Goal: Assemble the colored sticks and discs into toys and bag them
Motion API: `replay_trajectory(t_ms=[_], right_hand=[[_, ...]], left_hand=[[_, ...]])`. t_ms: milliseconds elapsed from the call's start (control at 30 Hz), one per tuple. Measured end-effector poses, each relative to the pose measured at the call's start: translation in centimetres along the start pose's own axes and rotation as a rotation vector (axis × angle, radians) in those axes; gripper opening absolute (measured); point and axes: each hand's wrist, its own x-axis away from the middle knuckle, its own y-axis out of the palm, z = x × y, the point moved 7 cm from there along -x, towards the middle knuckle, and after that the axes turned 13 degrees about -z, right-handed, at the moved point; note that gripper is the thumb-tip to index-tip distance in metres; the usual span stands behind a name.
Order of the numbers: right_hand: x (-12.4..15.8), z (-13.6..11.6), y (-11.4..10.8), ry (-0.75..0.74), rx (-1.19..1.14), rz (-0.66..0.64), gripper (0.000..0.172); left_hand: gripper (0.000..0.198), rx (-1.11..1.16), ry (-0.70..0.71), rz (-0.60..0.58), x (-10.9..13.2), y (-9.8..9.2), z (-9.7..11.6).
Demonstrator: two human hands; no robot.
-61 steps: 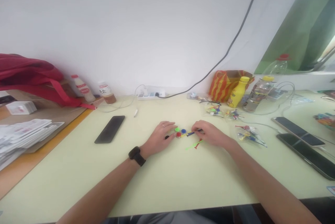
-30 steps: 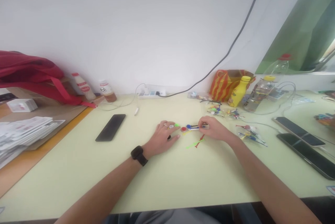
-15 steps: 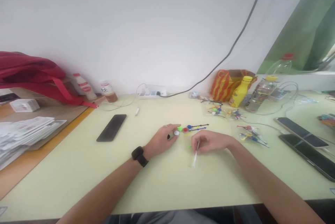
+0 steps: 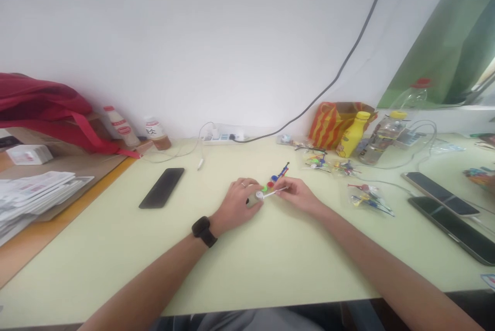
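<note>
White plastic stick [image 4: 274,192] is pinched between the fingertips of the right hand [image 4: 297,195], and its round white disc [image 4: 259,195] reaches the left hand [image 4: 237,203], whose fingers curl together over a small grey piece [image 4: 252,200], too blurred to name. The stick's long axis runs nearly level across the view, dipping slightly toward the disc, which points left. Just beyond lie a green disc [image 4: 265,188], a red disc [image 4: 270,184] and a blue stick [image 4: 280,171] angled up and right. Across the pale green desk [image 4: 270,269] are clear bags of coloured sticks [image 4: 370,201], a black phone [image 4: 161,187] and a yellow bottle [image 4: 347,141], below a white wall [image 4: 193,37]
</note>
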Motion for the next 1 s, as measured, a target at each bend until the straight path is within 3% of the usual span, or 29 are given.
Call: replay_trajectory(t_ms=[133,233,333,467,633,800,1000], right_hand=[[0.0,0.2,-0.2,0.014,-0.02,0.051,0.03],[0.1,0.0,-0.2,0.016,-0.04,0.06,0.03],[0.2,-0.1,-0.3,0.024,-0.021,0.084,0.031],[0.4,-0.2,-0.6,0.05,0.06,0.119,0.032],[0.5,-0.2,-1.0,0.062,0.058,0.096,0.023],[0.5,0.1,-0.9,0.076,0.093,0.074,0.012],[0.6,0.0,-0.7,0.064,0.237,0.097,0.016]], left_hand=[[0.018,0.006,-0.053,0.015,0.0,-0.1,-0.8],[0.014,0.032,0.005,-0.033,-0.1,0.1,-0.2],[0.017,0.011,0.081,-0.098,0.0,0.3,1.3],[0.036,-0.013,0.121,-0.097,0.2,-0.7,2.4],[0.045,-0.038,0.03,-0.134,0.2,-1.6,0.4],[0.038,0.043,-0.025,-0.072,-0.1,-1.3,-1.7],[0.03,0.234,0.066,-0.072,-0.3,-0.9,-1.0]])
